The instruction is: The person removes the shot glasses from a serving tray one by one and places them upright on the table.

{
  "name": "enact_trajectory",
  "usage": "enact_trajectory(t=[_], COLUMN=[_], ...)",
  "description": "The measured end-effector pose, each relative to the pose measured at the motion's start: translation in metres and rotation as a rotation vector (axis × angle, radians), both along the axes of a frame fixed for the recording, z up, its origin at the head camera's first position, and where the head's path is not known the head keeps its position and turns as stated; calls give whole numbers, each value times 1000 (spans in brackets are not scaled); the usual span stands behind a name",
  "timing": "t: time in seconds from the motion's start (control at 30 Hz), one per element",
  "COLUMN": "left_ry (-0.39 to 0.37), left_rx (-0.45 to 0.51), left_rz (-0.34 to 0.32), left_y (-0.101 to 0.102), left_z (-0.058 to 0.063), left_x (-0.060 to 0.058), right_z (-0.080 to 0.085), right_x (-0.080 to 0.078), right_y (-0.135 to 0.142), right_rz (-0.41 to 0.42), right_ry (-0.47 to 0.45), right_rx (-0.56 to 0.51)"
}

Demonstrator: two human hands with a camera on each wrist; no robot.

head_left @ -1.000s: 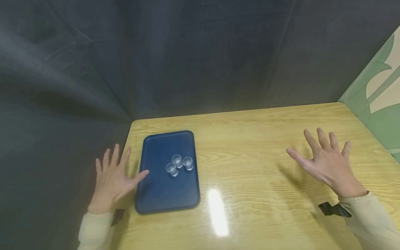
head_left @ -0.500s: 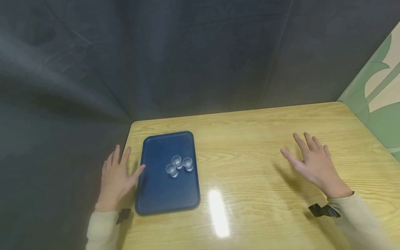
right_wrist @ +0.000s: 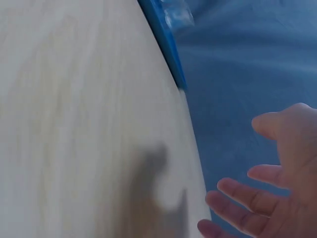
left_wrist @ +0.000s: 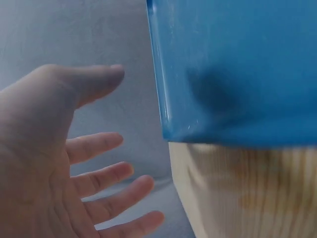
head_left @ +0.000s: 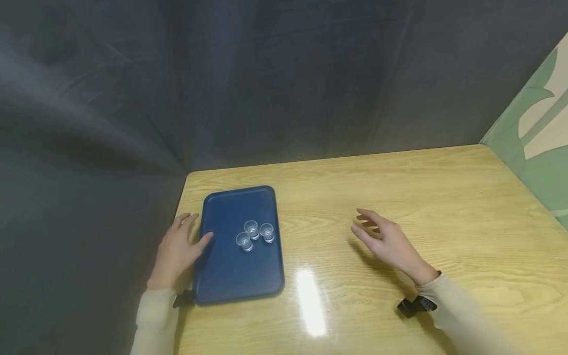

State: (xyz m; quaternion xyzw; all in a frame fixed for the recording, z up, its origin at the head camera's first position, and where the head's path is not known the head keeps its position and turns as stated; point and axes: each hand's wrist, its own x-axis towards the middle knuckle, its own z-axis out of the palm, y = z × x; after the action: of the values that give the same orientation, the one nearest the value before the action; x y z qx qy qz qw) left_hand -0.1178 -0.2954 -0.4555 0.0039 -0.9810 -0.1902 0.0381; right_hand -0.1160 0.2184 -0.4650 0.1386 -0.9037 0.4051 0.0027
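On a blue rectangular tray three small clear cups stand close together, toward its right side: a left cup, a back cup and a right cup. My left hand hovers at the tray's left edge with nothing in it, its thumb overlapping the rim in the head view. In the left wrist view its fingers are spread and relaxed. To the right of the tray, my right hand is over the table, fingers loosely bent, holding nothing. A corner of the tray and a cup show in the right wrist view.
The tray lies on the left part of a light wood-grain table. A dark cloth hangs behind and to the left of it. At the right is a green and beige patterned cloth.
My right hand has moved left across the table toward the tray, its spread fingers bending loosely. My left hand has shifted a little right to the tray's edge. Tray and cups have stayed put.
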Motion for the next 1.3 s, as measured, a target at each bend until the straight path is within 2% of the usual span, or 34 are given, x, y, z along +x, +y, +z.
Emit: enact_trajectory(t=[0.17,0.37,0.53,0.7,0.93,1.3], left_ry=[8,-3,-50,-110,-188,-205], left_rx=[42,44,13,-2,24,35], left_rz=[-13,-34,-21,-23,-9,10], left_y=[2,8,12,13,13,12], left_z=[-5,-9,-5,-6,-2,2], left_x=[-2,-4,-7,-14,-17,-19], right_z=[-8,-4,1,2,-1,-7], right_x=[-3,-6,-9,-14,-19,-21], right_y=[-34,-74,-105,-130,-157,-187], right_rz=[63,130,177,219,207,174], right_ry=[14,34,44,39,27,35], right_rx=[-47,-92,-133,-154,-149,-149])
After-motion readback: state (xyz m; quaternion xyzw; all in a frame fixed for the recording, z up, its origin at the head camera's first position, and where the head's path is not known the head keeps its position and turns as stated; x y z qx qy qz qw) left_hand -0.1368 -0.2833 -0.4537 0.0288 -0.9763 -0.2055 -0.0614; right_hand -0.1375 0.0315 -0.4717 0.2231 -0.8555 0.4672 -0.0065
